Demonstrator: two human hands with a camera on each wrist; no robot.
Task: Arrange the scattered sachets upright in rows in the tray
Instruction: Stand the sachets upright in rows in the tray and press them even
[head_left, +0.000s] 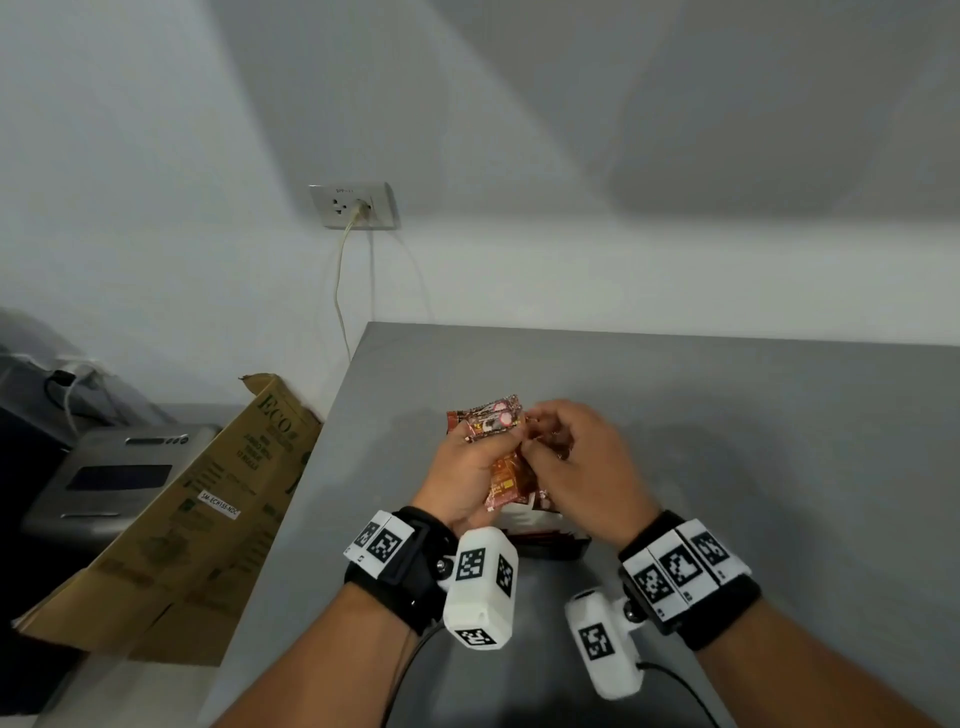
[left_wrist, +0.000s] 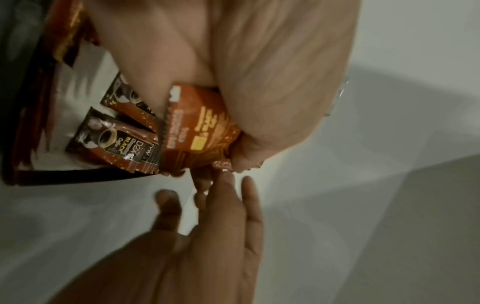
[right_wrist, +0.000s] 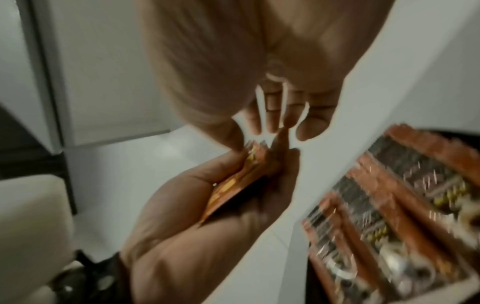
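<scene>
My left hand (head_left: 462, 470) grips a stack of brown and orange sachets (head_left: 493, 423) above the grey table, fanned out past the fingers. In the left wrist view the orange sachet (left_wrist: 202, 127) sits in the palm. My right hand (head_left: 576, 452) is close beside the left, and its fingertips (left_wrist: 223, 176) touch the end of the stack while the thumb stays a little apart. The tray (head_left: 556, 548) lies under both hands and is mostly hidden. Dark coffee sachets (left_wrist: 111, 142) stand inside it, seen blurred as rows of sachets (right_wrist: 376, 205) in the right wrist view.
A flattened cardboard box (head_left: 208, 519) leans at the table's left edge, with a grey machine (head_left: 114, 478) beyond it. A wall socket (head_left: 353, 205) with a cord is behind. The grey table (head_left: 753, 441) stretches to the right.
</scene>
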